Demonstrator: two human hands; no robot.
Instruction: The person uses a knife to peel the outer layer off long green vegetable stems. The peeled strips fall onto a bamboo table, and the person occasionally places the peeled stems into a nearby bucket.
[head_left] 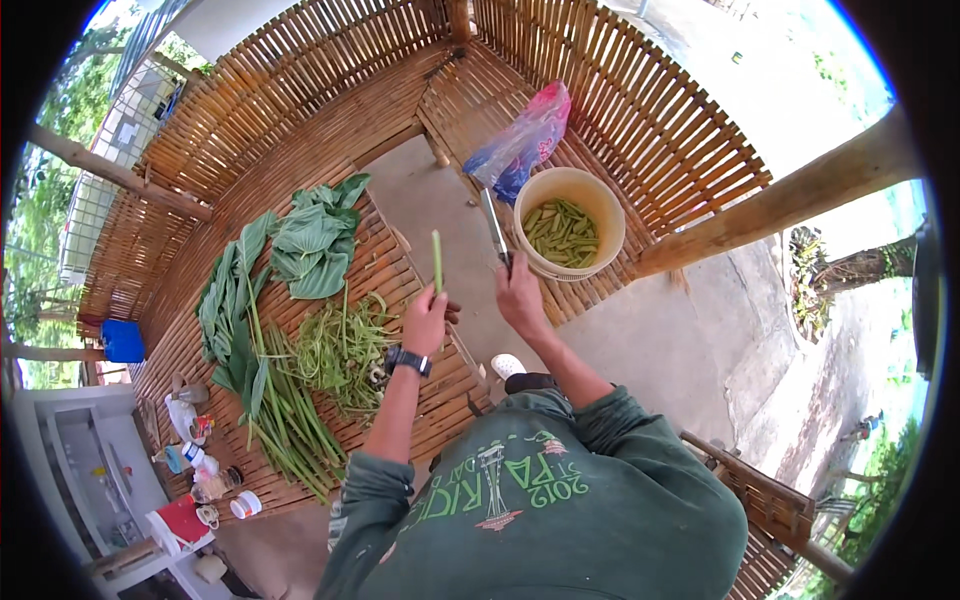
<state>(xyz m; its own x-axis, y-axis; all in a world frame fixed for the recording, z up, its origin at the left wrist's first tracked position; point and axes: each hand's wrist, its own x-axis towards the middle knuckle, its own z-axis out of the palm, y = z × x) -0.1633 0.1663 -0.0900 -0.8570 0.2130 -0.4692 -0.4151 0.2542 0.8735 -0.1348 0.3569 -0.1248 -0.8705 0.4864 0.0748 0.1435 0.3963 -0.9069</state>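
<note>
A short green stalk [437, 262] is gripped in the left hand [425, 322], near the centre of the frame, with its free end pointed toward the top. A knife [493, 222] is held by its dark handle in the closed right hand [518, 292], just right of centre; its blade is pointed up and slightly left, and it is seen just beside the rim of a cream bucket [615, 215]. The stalk and the blade are kept well apart. Cut green pieces [562, 235] are contained in the bucket, which is set on a slatted bamboo counter [470, 95] at upper right. Behind it, a pink, blue and clear plastic bag [518, 145] is laid.

At left of centre, another bamboo counter [392, 262] is covered in part by large green leaves [315, 245], a tangled heap of pale green peelings [345, 350] and a bundle of long stalks [295, 435] stretched toward the lower edge. A dark watch [408, 361] is worn on the left wrist. A blue container [123, 341] is seen at far left.
</note>
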